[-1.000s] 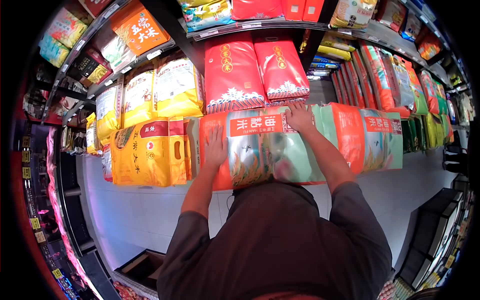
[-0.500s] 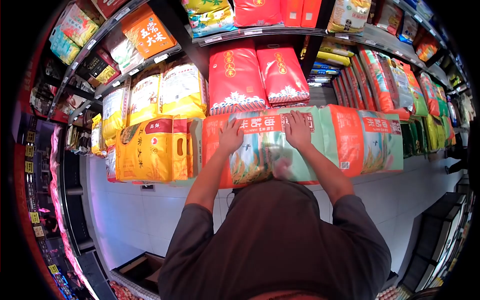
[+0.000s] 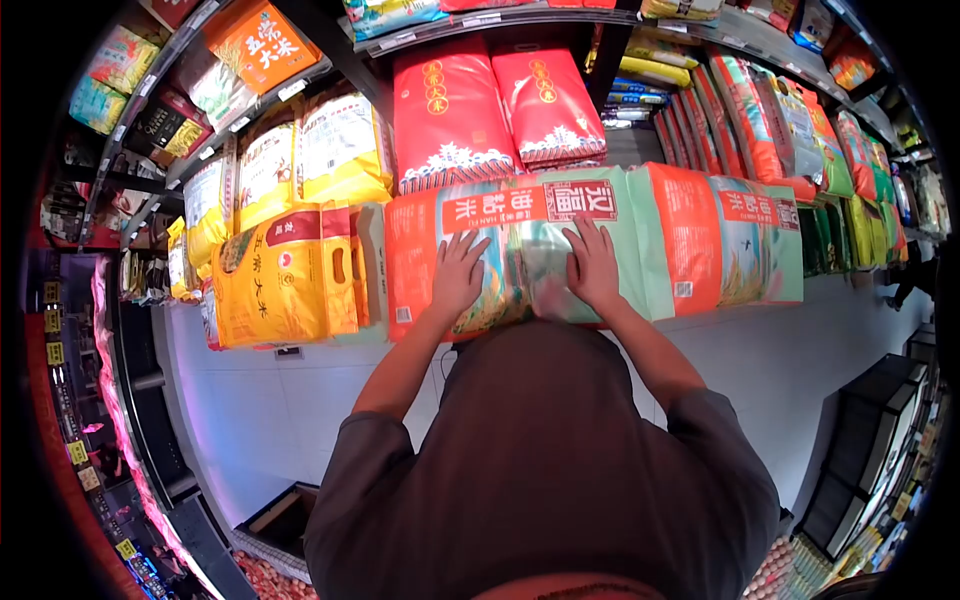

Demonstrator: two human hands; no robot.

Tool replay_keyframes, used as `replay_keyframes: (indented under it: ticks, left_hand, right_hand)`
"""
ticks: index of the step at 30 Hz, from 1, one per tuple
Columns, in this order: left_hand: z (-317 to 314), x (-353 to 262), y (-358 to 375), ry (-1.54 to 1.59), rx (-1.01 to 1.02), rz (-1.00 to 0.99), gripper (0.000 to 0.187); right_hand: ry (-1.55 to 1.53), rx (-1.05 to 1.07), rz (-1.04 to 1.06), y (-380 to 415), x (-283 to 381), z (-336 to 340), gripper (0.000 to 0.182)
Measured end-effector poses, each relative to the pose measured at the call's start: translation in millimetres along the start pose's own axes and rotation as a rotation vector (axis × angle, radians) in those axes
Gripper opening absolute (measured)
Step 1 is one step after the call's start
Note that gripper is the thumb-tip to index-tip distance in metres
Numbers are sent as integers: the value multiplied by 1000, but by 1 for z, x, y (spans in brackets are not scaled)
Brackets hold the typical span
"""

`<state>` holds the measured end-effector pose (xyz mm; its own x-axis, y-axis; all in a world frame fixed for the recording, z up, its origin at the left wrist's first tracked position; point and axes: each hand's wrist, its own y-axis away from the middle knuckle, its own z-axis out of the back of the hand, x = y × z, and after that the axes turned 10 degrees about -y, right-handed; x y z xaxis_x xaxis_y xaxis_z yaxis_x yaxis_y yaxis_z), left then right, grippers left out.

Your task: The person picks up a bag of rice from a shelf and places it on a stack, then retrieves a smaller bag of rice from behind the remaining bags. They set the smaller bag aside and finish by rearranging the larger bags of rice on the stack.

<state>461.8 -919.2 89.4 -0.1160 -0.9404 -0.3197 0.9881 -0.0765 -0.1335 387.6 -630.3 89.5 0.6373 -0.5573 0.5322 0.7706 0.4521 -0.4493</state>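
Note:
An orange and green bag of rice (image 3: 415, 245) lies flat in front of me, its near edge close to my body. My left hand (image 3: 461, 272) rests on its left part with the fingers spread. On the bag's right part lies my right hand (image 3: 594, 262), fingers stretched out and thumb apart, just below the red printed label. Neither hand is wrapped round anything. A second bag of the same kind (image 3: 690, 240) adjoins it on the right. To the left lies a yellow rice bag (image 3: 270, 285) with a handle slot.
Red rice bags (image 3: 455, 110) lie behind, on the shelf. White and yellow bags (image 3: 340, 140) stand at the back left, and upright orange bags (image 3: 745, 115) line the back right. Beneath me runs a pale tiled floor (image 3: 300, 400). A dark display case (image 3: 865, 440) stands at the lower right.
Both hands have slid from the bag's far edge toward my body, still flat on it. More of the red label now shows. The camera view has shifted slightly.

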Motion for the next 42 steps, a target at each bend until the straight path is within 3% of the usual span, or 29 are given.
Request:
replay_keyframes:
  ticks: [3, 7, 12, 19, 21, 25, 27, 33, 42]
  left_hand:
    - [4, 3, 27, -21, -26, -28, 44]
    - [-2, 14, 81, -92, -15, 41, 45]
    - [-19, 44, 133, -84, -151, 206, 45]
    - [-27, 68, 123, -143, -321, 400, 47]
    - [-34, 76, 116, -155, -348, 495, 49]
    - [-36, 82, 100, -124, -310, 567, 50]
    - [-34, 84, 96, -108, -306, 609, 50]
    - [-35, 89, 86, -28, -250, 770, 49]
    - [-39, 92, 88, -108, -303, 721, 47]
  right_hand:
    - [17, 84, -49, 20, 4, 7, 44]
    - [-14, 141, -59, 44, 10, 24, 47]
    - [-1, 185, -75, 70, 9, 55, 48]
    - [96, 84, -128, 101, -12, 61, 48]
    - [82, 47, -234, 101, -9, 61, 51]
    - [-42, -59, -374, 93, -5, 44, 56]
    - [123, -71, -351, 87, 0, 33, 60]
    - [183, -61, -370, 71, -4, 23, 63]
    - [128, -87, -377, 64, -5, 23, 62]
